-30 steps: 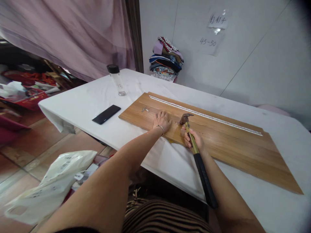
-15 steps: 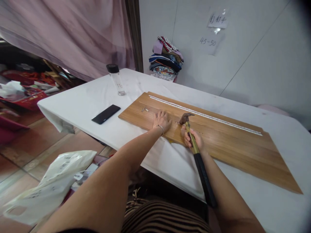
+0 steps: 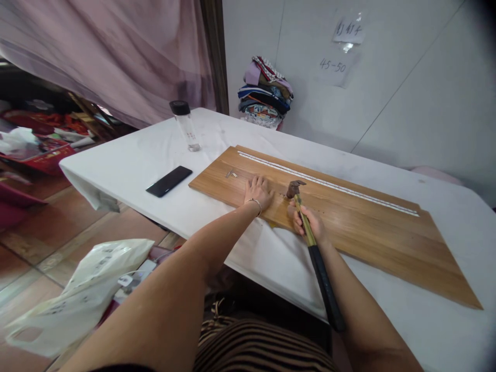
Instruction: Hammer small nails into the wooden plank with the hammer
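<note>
My left hand (image 3: 259, 193) lies flat on a wooden board (image 3: 372, 232), fingers stretched out and a bracelet at the wrist. My right hand (image 3: 308, 219) is wrapped round the upper handle of a claw hammer (image 3: 321, 276), close below its rusty head. The head is over the board, just right of my left hand; whether it touches the wood I cannot tell. Several small nails (image 3: 231, 174) lie on the board beyond my left hand. A white measuring strip (image 3: 325, 182) runs along the board's far edge. Small dark marks show in the wood near the hammer.
On the white-covered table (image 3: 127, 150) are a black phone (image 3: 169, 181) and a clear bottle (image 3: 187, 129) with a black lid, left of the board. Folded clothes (image 3: 265, 95) are stacked behind, by the wall. A plastic bag (image 3: 85, 294) lies below at the left.
The hammer head has shifted very slightly in my right hand's grip area. My left hand stays in place on the board, and the other things have not moved.
</note>
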Motion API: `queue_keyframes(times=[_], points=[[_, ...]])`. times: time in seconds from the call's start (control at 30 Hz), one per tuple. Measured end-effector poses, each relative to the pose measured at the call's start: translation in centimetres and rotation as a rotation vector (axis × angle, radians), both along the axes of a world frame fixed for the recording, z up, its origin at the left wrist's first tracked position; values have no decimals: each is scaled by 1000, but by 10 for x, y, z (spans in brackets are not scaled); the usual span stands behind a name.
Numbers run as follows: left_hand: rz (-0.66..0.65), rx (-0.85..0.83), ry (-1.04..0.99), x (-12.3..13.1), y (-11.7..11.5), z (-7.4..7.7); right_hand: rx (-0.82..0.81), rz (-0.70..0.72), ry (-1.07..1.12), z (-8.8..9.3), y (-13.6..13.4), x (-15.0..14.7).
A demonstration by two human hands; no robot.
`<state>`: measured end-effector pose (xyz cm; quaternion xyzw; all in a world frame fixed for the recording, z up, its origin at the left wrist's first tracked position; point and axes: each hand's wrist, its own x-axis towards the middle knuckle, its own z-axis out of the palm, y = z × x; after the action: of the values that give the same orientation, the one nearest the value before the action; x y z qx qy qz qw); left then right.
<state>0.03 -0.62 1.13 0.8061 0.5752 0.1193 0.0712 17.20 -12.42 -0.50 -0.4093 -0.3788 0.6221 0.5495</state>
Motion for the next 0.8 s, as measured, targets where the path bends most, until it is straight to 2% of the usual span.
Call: queue_keyframes(times=[0.17,0.37,0.6,0.8], points=[[-4,-6,9,0,-1,1,19,-22,17,0,0,0],[-3,-10,8,0,-1,2,-26,49,14,-1,1,2],[2,-8,12,0,-1,2,-1,-2,23,-2,1,3],[-1,-5,0,0,0,1,-24,27,41,-3,2,4]])
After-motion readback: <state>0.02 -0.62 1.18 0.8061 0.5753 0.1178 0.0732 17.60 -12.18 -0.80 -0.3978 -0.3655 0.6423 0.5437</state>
